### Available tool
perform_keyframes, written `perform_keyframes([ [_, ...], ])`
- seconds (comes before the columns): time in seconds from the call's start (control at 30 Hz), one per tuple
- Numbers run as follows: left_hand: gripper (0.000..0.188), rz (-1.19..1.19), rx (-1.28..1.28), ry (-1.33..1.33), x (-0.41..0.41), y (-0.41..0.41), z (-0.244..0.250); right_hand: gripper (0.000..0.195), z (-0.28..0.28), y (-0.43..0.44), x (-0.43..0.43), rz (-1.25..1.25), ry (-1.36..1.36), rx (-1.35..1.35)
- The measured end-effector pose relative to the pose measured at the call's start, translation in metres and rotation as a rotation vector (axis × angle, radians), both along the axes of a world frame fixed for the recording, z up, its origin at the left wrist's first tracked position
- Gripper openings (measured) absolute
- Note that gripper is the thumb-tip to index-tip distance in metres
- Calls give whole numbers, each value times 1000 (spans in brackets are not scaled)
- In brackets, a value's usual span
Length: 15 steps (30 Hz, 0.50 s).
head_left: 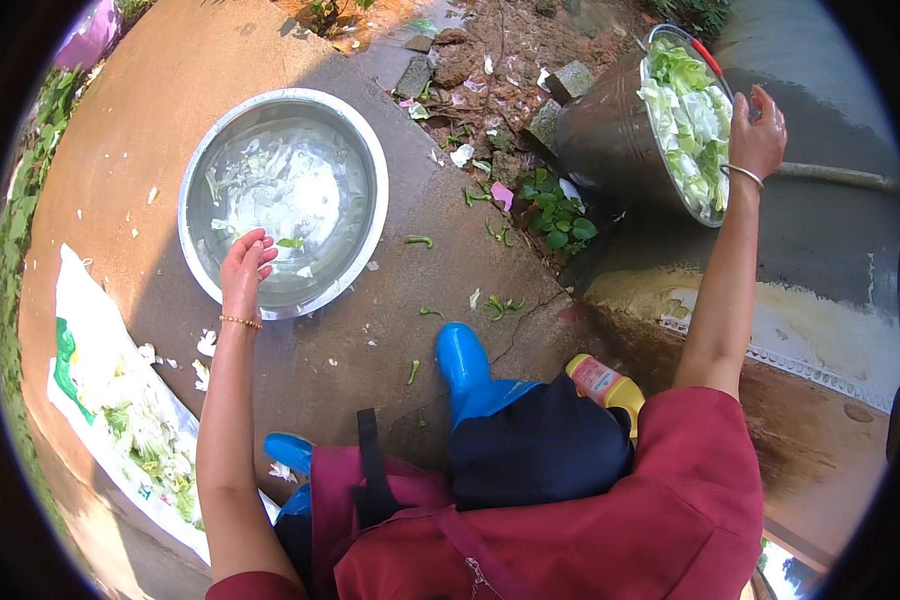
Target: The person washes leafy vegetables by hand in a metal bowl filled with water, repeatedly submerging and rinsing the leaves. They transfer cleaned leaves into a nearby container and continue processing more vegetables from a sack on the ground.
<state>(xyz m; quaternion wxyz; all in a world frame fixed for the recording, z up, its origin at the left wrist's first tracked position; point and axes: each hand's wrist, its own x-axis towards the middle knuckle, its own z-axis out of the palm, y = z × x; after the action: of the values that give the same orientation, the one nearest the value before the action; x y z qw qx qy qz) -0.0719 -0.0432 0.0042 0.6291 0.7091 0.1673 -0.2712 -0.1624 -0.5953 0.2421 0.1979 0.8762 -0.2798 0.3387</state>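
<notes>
A wide metal basin (379, 196) on the ground holds water with pale leaf scraps afloat. Over its near rim is my left hand (246, 268), empty, with its fingers slightly curled and apart. My right hand (759, 133) is raised at the right edge of a large metal bucket (607, 127); its fingers are apart and nothing shows in them. The bucket, full of torn green and white cabbage or lettuce leaves (688, 112), has a wire handle with a red grip (706, 57).
At the lower left lies a white sack (82, 300) bearing leaf scraps. A yellow bottle (607, 386) lies beside my blue boot (463, 358). Green peppers (502, 306) dot the concrete. Stones and a leafy plant (559, 217) border the bucket; a pale pipe (840, 175) is behind my right wrist.
</notes>
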Motion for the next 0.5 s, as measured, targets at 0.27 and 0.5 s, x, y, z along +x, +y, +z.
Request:
perform_keyframes([
  [0.27, 29, -43, 115, 18, 3, -5, -10, 24, -244, 113, 73, 183, 684, 843],
  [0.5, 29, 436, 18, 144, 33, 28, -59, 18, -345, 132, 95, 98, 784, 886],
])
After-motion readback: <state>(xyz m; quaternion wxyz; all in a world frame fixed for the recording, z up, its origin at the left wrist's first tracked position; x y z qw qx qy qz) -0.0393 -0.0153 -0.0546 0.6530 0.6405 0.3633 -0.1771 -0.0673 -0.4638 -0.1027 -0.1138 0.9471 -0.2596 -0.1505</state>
